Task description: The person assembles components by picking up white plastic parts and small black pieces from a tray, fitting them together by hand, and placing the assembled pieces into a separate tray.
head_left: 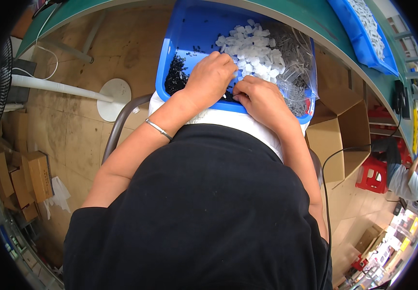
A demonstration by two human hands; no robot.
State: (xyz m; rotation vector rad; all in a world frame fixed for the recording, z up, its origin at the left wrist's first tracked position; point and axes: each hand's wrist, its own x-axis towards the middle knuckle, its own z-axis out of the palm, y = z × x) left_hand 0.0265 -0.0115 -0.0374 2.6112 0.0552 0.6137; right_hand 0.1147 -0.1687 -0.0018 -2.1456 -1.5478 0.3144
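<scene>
A blue plastic tray (161,72) rests across my lap, its far end under the table edge. Inside it, small black parts (174,77) are heaped at the left, and white translucent pieces (255,46) make a pile in the middle. Grey parts (296,72) lie at the right, partly in a clear plastic bag (310,79). My left hand (212,75), with a bangle at the wrist, is over the near middle of the tray, fingers curled together. Close beside it, my right hand (260,99) has thumb and fingers pinched. What either hand holds is hidden or too small to name.
Beyond the tray runs a green table (310,17), with another blue tray (371,36) of pale parts on its right. An open cardboard box (337,142) stands right of my chair. At left are a fan stand (114,99) and cardboard boxes (30,179). A person (405,179) sits far right.
</scene>
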